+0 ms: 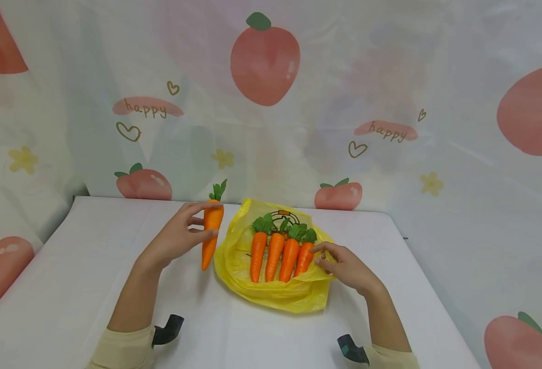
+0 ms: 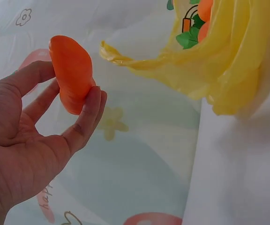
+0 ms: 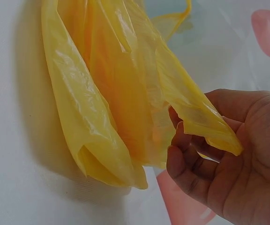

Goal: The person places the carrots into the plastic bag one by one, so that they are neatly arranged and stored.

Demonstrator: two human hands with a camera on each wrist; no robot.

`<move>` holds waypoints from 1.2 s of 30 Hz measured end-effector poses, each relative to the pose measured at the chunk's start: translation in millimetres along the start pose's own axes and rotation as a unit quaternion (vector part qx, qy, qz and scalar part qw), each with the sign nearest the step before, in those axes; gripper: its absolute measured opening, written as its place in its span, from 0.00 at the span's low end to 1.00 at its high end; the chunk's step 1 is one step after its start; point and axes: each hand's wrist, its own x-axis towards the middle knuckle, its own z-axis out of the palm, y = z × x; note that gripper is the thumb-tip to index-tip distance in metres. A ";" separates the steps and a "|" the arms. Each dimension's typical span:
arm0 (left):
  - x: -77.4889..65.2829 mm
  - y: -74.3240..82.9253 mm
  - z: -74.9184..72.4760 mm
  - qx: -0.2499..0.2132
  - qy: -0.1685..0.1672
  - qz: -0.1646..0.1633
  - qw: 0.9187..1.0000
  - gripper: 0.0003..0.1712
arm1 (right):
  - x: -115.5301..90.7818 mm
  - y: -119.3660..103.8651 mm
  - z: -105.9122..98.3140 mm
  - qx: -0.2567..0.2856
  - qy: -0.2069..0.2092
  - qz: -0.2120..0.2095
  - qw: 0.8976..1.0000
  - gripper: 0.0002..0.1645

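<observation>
My left hand (image 1: 177,233) pinches an orange carrot (image 1: 212,225) between thumb and fingers, its green leafy top up and its tip down. It is held to the left of a yellow plastic bag (image 1: 294,302). Inside the bag's open mouth several more carrots (image 1: 274,256) lie side by side, leaves toward the back. At the bag's right edge is my right hand (image 1: 349,266), its fingers curled around a fold of the plastic. The right wrist view shows the bag's flap (image 3: 196,119) between the thumb side and the fingers of that hand.
A white table (image 1: 197,318) lies under everything. Behind it hangs a pale curtain (image 1: 271,143) printed with fruit, flowers and hearts. Dark wrist mounts (image 1: 168,329) stick out from both sleeves over the table's near part.
</observation>
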 end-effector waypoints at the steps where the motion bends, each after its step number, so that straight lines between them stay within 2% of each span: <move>1: -0.1 1.2 0.6 0.000 -0.001 0.003 1.000 0.30 | 0.0 0.1 0.1 0.000 0.000 0.000 1.000 0.15; 15: -1.6 20.3 12.2 -0.017 -0.022 0.053 0.998 0.30 | 0.1 -1.6 -0.2 0.006 -0.001 0.000 1.000 0.16; 36: 1.8 35.1 39.9 -0.048 -0.071 0.099 0.991 0.31 | 1.3 0.7 0.7 -0.006 0.008 0.004 1.000 0.16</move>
